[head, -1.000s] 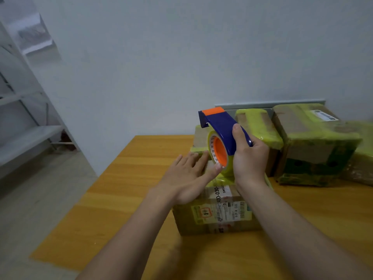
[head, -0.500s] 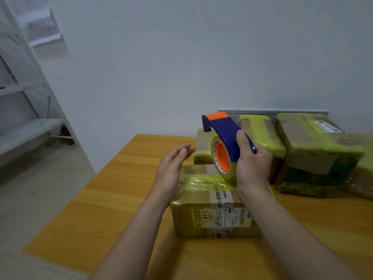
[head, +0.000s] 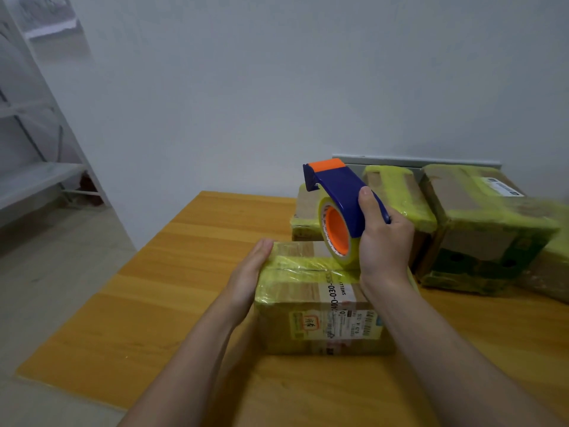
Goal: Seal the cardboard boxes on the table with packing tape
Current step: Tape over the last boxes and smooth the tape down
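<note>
You are bracing the taped box [head: 320, 303] with your flat, spread left hand [head: 249, 272]; right hand [head: 381, 238] clenching the tape dispenser [head: 341, 195]. Box looks light, slick-skinned: hold its edges.

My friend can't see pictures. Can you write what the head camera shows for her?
A person's right hand holds a blue and orange tape dispenser on top of a taped cardboard box, while the left hand lies flat against the box's left side. It sits on a wooden table, with more taped boxes behind.
</note>
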